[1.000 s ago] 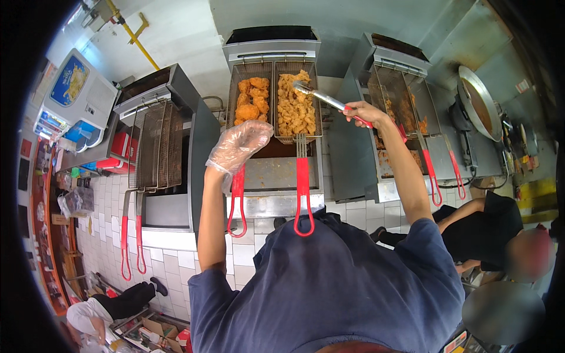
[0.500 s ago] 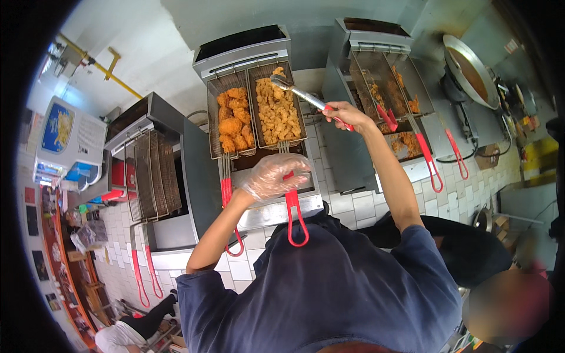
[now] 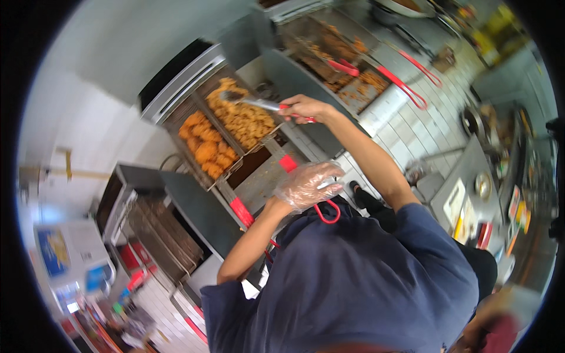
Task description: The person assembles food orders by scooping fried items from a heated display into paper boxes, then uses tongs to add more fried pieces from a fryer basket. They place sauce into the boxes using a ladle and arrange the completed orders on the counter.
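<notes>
The tongs, bright metal with red grips, reach over the right-hand wire basket of the middle fryer. Their long axis slants up and leftward from the hand, the scalloped head pointing away from the person, above small, knobbly, golden fried pieces; whether it touches them, I cannot tell. Larger, rough-crusted orange fried pieces fill the neighbouring basket.

The right hand, bare, has its fingers wrapped around the tongs' grips, the forearm slanting up and leftward. The left hand, in a loose, crinkled clear plastic glove, points rightward with thumb and fingers parted. It lies across a red looped basket handle, which shows on either side; contact there is unclear.
</notes>
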Demonstrator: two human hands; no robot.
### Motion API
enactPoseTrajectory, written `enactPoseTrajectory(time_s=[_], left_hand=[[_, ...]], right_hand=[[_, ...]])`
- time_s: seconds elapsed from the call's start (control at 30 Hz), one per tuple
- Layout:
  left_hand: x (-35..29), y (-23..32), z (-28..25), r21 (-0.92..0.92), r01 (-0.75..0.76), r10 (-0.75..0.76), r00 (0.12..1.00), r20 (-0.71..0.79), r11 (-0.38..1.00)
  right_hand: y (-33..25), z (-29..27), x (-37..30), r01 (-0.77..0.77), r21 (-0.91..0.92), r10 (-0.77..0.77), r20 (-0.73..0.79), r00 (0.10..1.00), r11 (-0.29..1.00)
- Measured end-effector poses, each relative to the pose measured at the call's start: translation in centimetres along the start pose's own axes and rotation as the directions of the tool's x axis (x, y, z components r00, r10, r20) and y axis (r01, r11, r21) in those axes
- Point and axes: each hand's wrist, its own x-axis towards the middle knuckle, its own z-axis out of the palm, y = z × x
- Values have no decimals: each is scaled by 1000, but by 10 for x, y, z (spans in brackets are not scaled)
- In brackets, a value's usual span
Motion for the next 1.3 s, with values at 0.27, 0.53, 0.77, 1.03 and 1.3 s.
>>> enactPoseTrajectory(time_s=[0.27, 0.53, 0.77, 1.03, 1.3], left_hand=[[0, 17, -7, 46, 23, -26, 997, 69, 999], [4, 9, 0, -40, 124, -118, 983, 139, 991], [60, 42, 8, -62, 247, -220, 934, 283, 967], [263, 110, 115, -225, 497, -331, 790, 516, 838], [508, 109, 327, -389, 373, -117, 831, 543, 842]], right_hand=[[-17, -29, -102, 75, 160, -49, -165, 985, 984], [-15, -153, -321, 291, 207, -106, -617, 780, 934], [87, -252, -541, 328, 143, 6, -922, 387, 934], [281, -343, -713, 437, 322, 318, -944, 83, 840], [380, -435, -782, 617, 341, 483, -872, -73, 709]])
